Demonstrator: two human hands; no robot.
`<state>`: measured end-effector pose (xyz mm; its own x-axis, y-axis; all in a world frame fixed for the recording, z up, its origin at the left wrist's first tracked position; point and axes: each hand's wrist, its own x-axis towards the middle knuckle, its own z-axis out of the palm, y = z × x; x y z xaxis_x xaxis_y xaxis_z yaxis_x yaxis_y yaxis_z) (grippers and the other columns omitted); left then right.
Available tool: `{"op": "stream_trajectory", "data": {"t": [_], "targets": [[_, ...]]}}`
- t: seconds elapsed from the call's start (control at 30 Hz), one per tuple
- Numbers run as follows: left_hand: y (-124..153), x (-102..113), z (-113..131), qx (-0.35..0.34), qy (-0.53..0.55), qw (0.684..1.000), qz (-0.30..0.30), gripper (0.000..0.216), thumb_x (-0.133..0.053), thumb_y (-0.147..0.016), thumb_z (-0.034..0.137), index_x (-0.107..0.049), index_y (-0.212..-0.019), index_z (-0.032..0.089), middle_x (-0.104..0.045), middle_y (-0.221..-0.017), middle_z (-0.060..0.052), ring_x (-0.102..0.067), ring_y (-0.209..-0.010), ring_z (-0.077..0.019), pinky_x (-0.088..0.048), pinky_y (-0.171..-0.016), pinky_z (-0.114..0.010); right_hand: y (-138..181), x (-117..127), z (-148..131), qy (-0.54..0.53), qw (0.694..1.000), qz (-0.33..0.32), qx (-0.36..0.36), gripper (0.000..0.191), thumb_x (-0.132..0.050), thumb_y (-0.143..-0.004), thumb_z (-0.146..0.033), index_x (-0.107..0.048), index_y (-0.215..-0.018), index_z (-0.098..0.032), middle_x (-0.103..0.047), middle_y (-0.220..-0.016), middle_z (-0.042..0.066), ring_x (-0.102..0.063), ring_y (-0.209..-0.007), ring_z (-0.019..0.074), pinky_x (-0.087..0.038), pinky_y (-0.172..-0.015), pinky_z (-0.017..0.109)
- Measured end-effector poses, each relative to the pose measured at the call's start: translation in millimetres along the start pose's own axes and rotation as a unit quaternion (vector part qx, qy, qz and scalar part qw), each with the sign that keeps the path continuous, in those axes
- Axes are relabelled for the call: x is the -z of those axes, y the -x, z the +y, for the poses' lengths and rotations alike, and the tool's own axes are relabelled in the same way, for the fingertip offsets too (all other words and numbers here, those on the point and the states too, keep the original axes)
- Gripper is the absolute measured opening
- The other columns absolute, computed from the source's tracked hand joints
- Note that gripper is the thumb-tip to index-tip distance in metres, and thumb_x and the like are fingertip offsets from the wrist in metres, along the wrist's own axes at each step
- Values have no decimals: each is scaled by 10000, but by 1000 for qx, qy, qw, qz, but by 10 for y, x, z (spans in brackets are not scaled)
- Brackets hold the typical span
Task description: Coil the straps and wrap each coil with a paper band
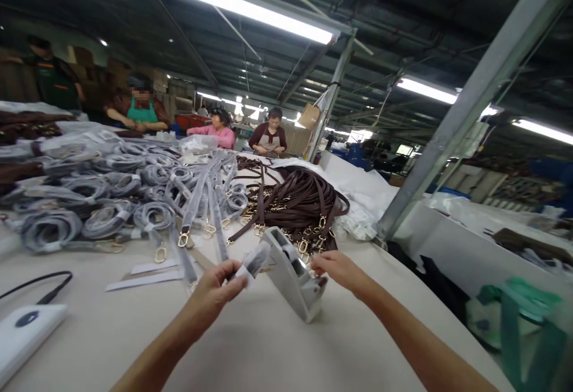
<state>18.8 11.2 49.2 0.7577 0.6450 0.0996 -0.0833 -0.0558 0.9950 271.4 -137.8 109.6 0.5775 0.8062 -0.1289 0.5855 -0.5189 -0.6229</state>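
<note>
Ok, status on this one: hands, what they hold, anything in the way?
Left hand gripping wrapped strap. Right hand at tape dispenser, grip unclear. Brown straps piled just behind.

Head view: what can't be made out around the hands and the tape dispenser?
All head view.
Left hand: grips a wrapped piece; wrap and motion blur hide its contents.
Right hand: fingertips blur against the tape dispenser; any grip is unclear.
White device: cut off by the left edge.
Green object, bottom right: blurred, cut off by the edge.
</note>
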Motion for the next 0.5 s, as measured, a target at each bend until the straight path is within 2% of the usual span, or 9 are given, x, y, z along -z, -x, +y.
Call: {"op": "stream_trajectory", "data": {"t": [0.13, 0.23, 0.37, 0.5], "targets": [[23, -52, 8, -12, -11, 1000, 0, 321, -676, -739, 482, -672, -818, 171, -520, -696, 22, -426, -651, -146, -337, -609, -239, -142, -8, -55, -12, 992, -70, -107, 273, -567, -966, -380, -640, -871, -135, -649, -762, -8, -593, -594, 107, -507, -565, 254], [25, -49, 1, -31, -36, 999, 16, 318, -678, -741, 484, -681, -819, 176, -552, -714, 12, -461, -677, -162, -356, -636, -250, -161, 34, -117, -23, 986, -84, -139, 216, -598, -955, -346, -633, -938, -134, -642, -811, -6, -583, -592, 93, -503, -525, 225], [9, -22, -14, -45, -53, 997, 40, 315, -687, -734, 489, -687, -793, 180, -559, -700, 16, -468, -676, -164, -344, -628, -249, -45, 200, -175, -56, 987, -71, -129, 204, -603, -952, -326, -612, -876, -137, -583, -726, -39, -498, -508, 65, -430, -455, 188], [-13, -17, 0, -27, -12, 999, 38, 360, -711, -711, 513, -691, -800, 164, -539, -669, 29, -418, -627, -136, -308, -588, -237, 279, 280, -19, -100, 990, -40, -88, 200, -646, -858, -238, -577, -693, -147, -504, -597, -65, -348, -440, 49, -233, -398, 178]]}}
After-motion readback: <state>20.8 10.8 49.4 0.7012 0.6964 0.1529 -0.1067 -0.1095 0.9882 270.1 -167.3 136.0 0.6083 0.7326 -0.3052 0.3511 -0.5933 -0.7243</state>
